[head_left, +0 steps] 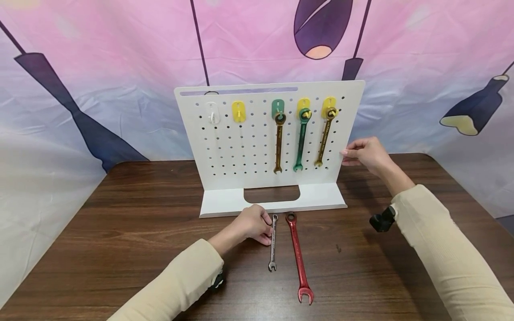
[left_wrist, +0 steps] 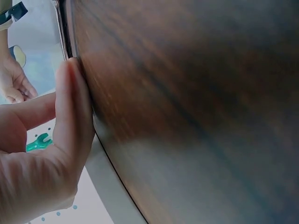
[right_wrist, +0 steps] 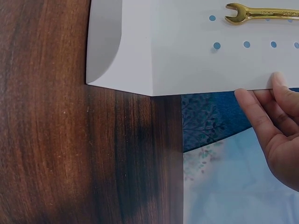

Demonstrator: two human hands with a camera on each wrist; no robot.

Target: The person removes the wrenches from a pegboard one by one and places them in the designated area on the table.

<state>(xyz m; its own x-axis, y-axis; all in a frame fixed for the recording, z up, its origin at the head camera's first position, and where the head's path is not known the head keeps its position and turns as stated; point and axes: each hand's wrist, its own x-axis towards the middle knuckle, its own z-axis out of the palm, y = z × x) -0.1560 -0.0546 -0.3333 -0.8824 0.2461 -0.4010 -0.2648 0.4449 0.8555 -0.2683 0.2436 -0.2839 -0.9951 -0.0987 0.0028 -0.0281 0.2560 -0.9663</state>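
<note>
A small silver wrench (head_left: pixel 273 249) lies on the table just in front of the white pegboard (head_left: pixel 257 178). My left hand (head_left: pixel 253 223) has its thumb and fingers at the wrench's upper part, pinching it; in the left wrist view that hand (left_wrist: pixel 51 149) hides most of the grip. To the right lies a larger red wrench (head_left: pixel 298 258). My right hand (head_left: pixel 367 154) holds the board's right edge; the right wrist view shows this hand (right_wrist: pixel 280 116) with its thumb in front and fingers behind. Bronze (head_left: pixel 279 142), green (head_left: pixel 301 140) and gold (head_left: pixel 324 138) wrenches hang on hooks.
A white hook (head_left: pixel 213 113) and a yellow hook (head_left: pixel 238 111) on the board's left side carry nothing. The board's base (head_left: pixel 222 203) stands on the brown wooden table (head_left: pixel 132 232). A patterned cloth (head_left: pixel 132 89) hangs behind the table.
</note>
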